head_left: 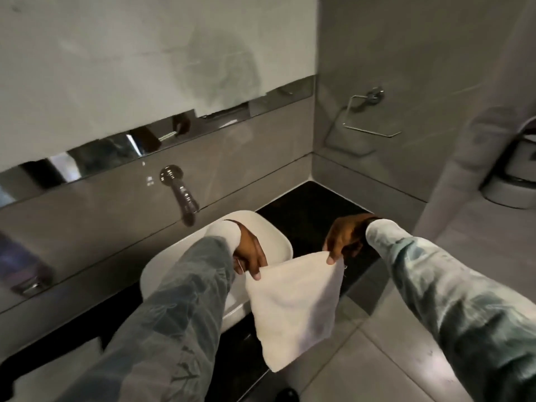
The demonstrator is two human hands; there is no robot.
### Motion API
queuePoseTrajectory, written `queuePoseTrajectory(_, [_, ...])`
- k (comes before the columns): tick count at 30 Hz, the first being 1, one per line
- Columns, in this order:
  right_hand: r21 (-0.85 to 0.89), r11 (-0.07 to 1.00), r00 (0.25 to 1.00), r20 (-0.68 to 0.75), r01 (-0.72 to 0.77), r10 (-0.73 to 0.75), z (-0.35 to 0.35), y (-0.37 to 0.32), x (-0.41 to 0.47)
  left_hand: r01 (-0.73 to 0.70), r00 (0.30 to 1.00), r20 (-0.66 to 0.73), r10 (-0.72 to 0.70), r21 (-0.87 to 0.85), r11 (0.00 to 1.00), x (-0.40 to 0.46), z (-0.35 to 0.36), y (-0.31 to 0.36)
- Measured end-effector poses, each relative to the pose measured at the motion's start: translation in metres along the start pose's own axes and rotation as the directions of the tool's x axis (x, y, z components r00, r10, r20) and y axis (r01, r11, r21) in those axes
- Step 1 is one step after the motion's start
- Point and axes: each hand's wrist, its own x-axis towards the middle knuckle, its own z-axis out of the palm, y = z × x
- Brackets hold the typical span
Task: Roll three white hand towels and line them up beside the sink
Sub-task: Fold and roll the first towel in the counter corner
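Note:
A white hand towel [293, 309] hangs unrolled in the air, stretched between both hands in front of the white sink [272, 230]. My left hand [251, 253] pinches its upper left corner over the basin. My right hand [342, 239] pinches the upper right corner above the black counter [313, 207]. The towel's lower end droops past the counter's front edge. At the lower left, something white [61, 369] lies on the counter, mostly hidden by my left sleeve; I cannot tell what it is.
A chrome wall tap [181, 190] juts out above the sink. A mirror strip [116, 149] runs along the grey wall. A chrome towel holder [368, 117] is fixed to the right wall. A toilet [513, 175] stands at the far right on the grey tile floor.

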Motion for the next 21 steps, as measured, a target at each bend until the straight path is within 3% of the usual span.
queuePoseTrajectory(5, [0.063,0.997,0.977,-0.208,-0.042,0.055,-0.052,0.06,0.022,-0.133,0.987,-0.09,0.136,0.039,0.99,0.074,-0.035,0.055])
queuePoseTrajectory(10, [0.05,0.998,0.94,-0.338,-0.031,0.046,-0.115,0.101,0.07,-0.268,0.93,-0.26,0.261,0.01,0.963,0.155,-0.082,0.09])
queuePoseTrajectory(15, [-0.105,0.994,0.887,-0.46,0.0,-0.048,-0.173,0.126,0.151,-0.305,0.875,-0.403,0.267,-0.032,0.952,0.238,-0.131,0.103])
queuePoseTrajectory(21, [-0.18,0.983,0.889,-0.447,0.02,-0.1,-0.209,0.144,0.245,-0.276,0.802,-0.553,0.224,-0.012,0.961,0.314,-0.172,0.092])
